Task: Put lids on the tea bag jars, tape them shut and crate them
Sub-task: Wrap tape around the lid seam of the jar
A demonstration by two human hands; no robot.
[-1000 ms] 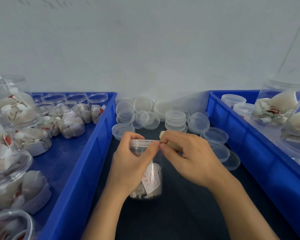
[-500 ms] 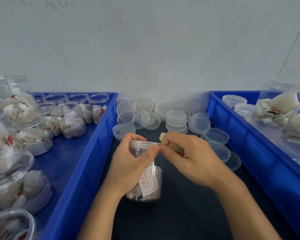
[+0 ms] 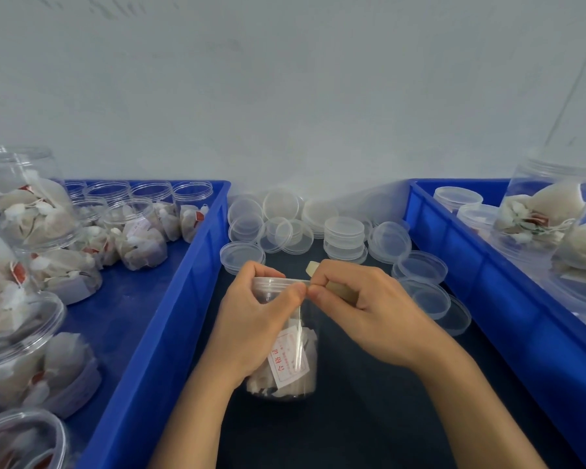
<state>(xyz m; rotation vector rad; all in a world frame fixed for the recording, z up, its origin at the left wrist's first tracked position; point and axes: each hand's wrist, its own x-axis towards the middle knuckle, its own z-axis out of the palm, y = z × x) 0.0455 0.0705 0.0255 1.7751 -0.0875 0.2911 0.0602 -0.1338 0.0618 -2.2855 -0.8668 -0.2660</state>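
A clear jar of tea bags [image 3: 290, 360] with a lid on it stands on the dark table between two blue crates. My left hand [image 3: 251, 319] grips its upper part, thumb at the lid's rim. My right hand [image 3: 362, 306] holds a small beige tape roll [image 3: 335, 289] beside the lid, and its thumb and forefinger pinch at the rim next to my left thumb. A strip of clear tape [image 3: 298, 333] runs down the jar's side.
Loose clear lids [image 3: 344, 236] lie piled at the back of the table. The left blue crate [image 3: 170, 319] holds several open jars of tea bags. The right blue crate [image 3: 508, 299] holds lidded jars.
The jar and both hands have shifted slightly lower in view. My thumbs stay together at the lid's rim.
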